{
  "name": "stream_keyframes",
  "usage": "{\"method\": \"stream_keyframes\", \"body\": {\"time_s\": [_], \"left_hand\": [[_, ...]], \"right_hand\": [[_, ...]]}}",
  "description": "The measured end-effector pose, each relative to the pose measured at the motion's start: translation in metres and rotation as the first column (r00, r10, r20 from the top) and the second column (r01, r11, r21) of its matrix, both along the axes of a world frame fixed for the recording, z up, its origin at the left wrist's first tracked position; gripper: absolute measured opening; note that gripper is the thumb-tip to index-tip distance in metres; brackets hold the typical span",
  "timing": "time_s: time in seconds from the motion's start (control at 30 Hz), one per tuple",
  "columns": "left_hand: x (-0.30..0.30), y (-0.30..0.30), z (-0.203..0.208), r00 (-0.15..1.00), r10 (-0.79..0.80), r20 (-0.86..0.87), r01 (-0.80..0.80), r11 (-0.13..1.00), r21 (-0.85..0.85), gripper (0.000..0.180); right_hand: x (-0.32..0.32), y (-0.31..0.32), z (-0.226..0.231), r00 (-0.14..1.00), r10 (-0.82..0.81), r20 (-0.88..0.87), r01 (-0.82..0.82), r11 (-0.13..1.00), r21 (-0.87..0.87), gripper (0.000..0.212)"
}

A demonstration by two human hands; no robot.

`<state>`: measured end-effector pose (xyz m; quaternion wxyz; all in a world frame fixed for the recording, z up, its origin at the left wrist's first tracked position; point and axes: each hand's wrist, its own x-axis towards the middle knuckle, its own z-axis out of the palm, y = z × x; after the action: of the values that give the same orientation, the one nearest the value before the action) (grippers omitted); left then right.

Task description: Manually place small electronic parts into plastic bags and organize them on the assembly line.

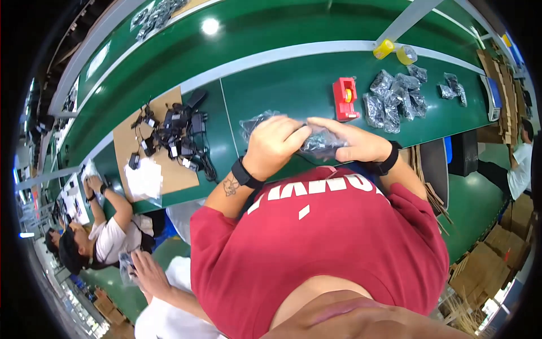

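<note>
Close in front of my chest, a clear plastic bag with a dark item inside point(320, 146), looking like a power adapter, is between my hands. My left hand point(275, 144) is closed, its fingers curled over the bag's left part. Crinkled plastic point(255, 122) sticks out beyond those fingers; whether it is the same bag I cannot tell. With the thumb below and the fingers above, my right hand point(361, 142) grips the bag's right end. Left of my hands, black power adapters with cables point(179, 133) lie heaped on a cardboard sheet point(125, 141), beside flat clear bags point(144, 179).
A red tape dispenser point(345, 100) stands right of my hands on the green table point(271, 85). Past it lie several bagged adapters point(390, 101) and two tape rolls, one yellow point(384, 49). Co-workers sit at the left, one person's hand point(148, 272) close by my left side.
</note>
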<state>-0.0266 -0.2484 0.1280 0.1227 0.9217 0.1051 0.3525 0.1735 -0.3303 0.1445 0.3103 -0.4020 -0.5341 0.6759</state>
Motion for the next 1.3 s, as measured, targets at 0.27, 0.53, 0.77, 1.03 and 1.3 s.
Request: {"method": "stream_keyframes", "body": {"time_s": [0.27, 0.53, 0.77, 1.03, 1.3], "left_hand": [[0.012, -0.022, 0.028, 0.998, 0.05, 0.033, -0.06, 0.897, 0.439, 0.021], [0.014, -0.028, 0.019, 0.968, 0.055, -0.246, -0.148, 0.915, -0.376, 0.061], [0.026, -0.028, -0.006, 0.929, 0.18, -0.324, -0.321, 0.829, -0.459, 0.069], [0.038, -0.049, -0.017, 0.759, 0.645, 0.09, -0.103, 0.255, -0.962, 0.053], [0.052, -0.06, -0.026, 0.795, 0.509, 0.33, 0.171, 0.333, -0.927, 0.061]], "right_hand": [[0.008, -0.007, -0.014, 0.92, -0.193, -0.34, 0.091, 0.951, -0.295, 0.03], [0.011, -0.001, -0.03, 0.854, -0.48, -0.2, 0.43, 0.869, -0.246, 0.027], [-0.008, -0.002, -0.031, 0.838, -0.535, 0.108, 0.515, 0.841, 0.168, 0.024], [-0.006, 0.0, -0.04, 0.687, -0.716, -0.126, 0.725, 0.686, 0.062, 0.027], [-0.019, -0.006, -0.045, 0.648, -0.717, -0.256, 0.72, 0.687, -0.1, 0.026]]}}
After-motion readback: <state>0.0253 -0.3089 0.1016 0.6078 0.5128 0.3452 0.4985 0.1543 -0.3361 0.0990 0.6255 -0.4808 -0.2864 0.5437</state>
